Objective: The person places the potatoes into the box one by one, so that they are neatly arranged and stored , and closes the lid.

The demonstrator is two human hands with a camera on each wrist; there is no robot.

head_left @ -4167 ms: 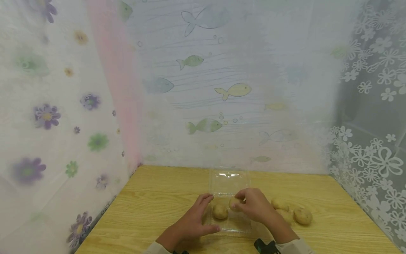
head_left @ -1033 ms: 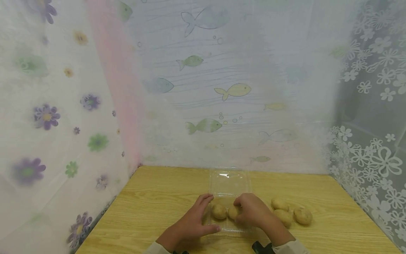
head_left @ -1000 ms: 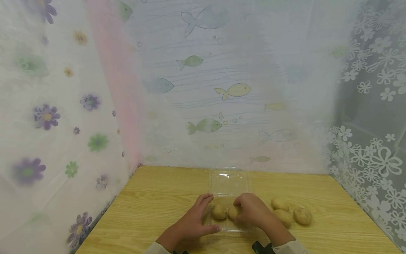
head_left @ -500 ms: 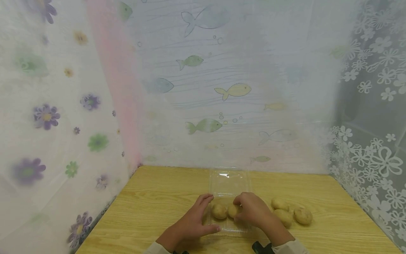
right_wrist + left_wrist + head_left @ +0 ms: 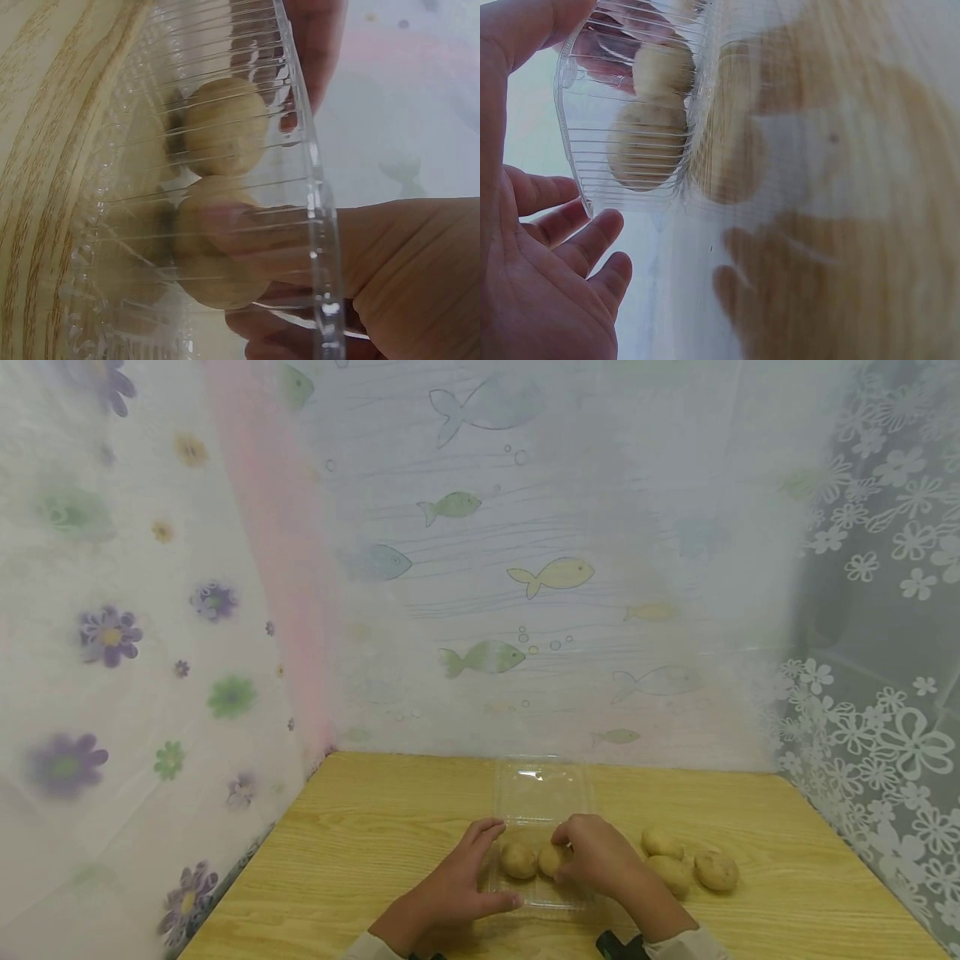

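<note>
Moved nearer since the earliest frame, the potato (image 5: pixel 551 862) pinched by the right hand (image 5: pixel 602 858) sits in the tub (image 5: pixel 555 907) beside a second potato (image 5: pixel 518 860), best let go gently while the left hand (image 5: pixel 459 878), fingers spread, braces the tub's side.

No legible text, no readable labels, no brand names, no numbers, no signs in any view

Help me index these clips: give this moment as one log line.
left hand touches clear container | right hand grips one potato inside | second potato inside, beside it | lid open | three potatoes on table
</note>
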